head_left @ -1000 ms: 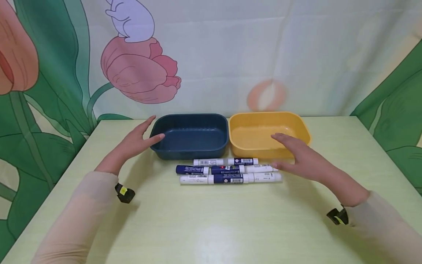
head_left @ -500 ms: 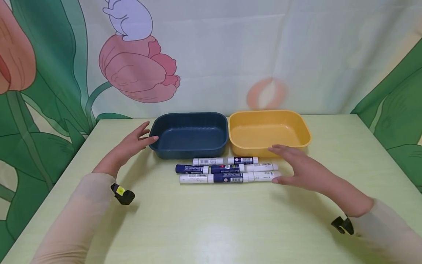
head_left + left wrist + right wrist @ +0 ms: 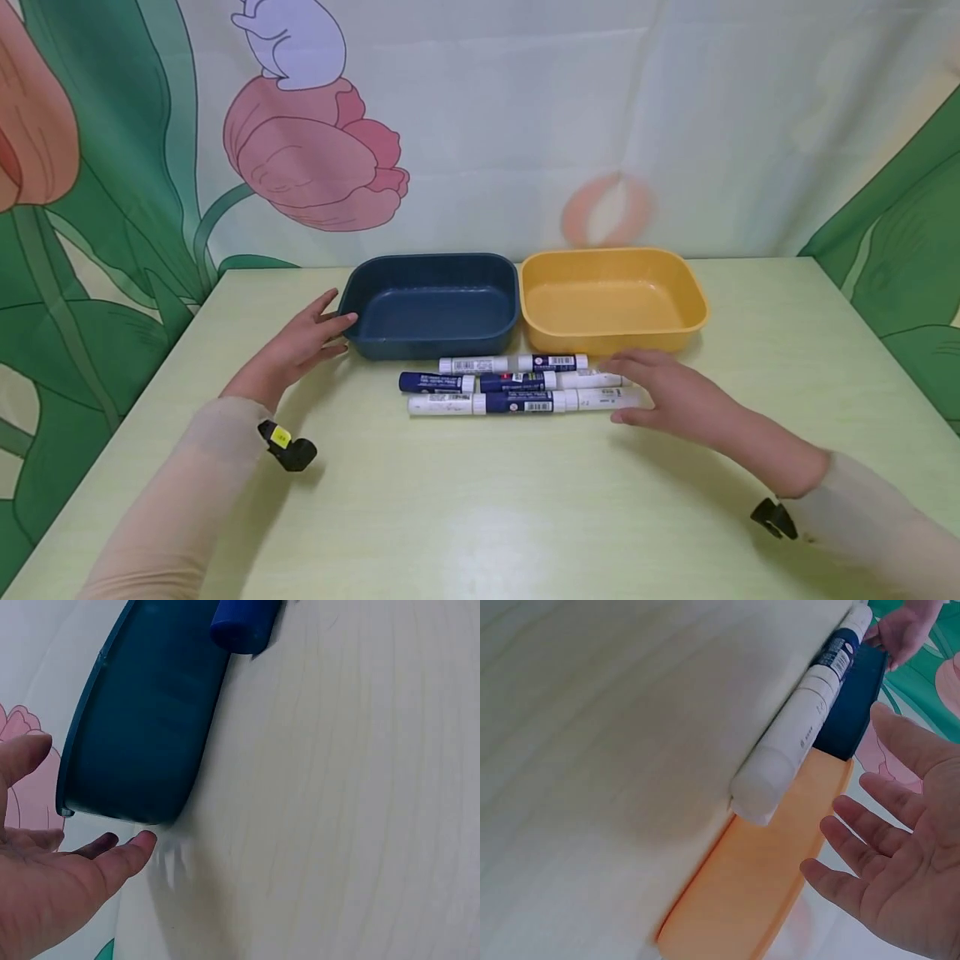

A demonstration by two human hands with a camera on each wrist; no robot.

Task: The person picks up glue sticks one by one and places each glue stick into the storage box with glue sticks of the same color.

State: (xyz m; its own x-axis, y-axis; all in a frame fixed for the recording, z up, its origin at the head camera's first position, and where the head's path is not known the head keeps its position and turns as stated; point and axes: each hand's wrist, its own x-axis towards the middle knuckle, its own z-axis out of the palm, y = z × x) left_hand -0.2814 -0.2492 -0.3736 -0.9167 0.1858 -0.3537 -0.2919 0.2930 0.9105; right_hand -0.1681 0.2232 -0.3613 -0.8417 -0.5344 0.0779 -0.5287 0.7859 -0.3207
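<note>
My left hand (image 3: 300, 343) is at the left end of a dark blue tray (image 3: 435, 343), its fingers spread. In the left wrist view the fingertips (image 3: 142, 841) lie close to the tray's end wall; I cannot tell whether they touch it. Several capped markers, navy and white, lie end to end in rows in front of the trays, including a navy marker (image 3: 437, 383) and a white marker (image 3: 607, 400). My right hand (image 3: 686, 396) hovers by the right end of these rows, fingers apart and holding nothing. Its fingertips overlap the white marker ends in the head view.
A yellow tray (image 3: 615, 342) stands right beside the blue one, both near the back edge of the pale table (image 3: 480, 500). Behind them hangs a cloth (image 3: 480, 125) printed with flowers and leaves. A small black camera sits on each wrist.
My right hand has come down and nearer from over the yellow tray to the markers' right end. My left hand has lowered slightly beside the blue tray. Trays and markers stay put.
</note>
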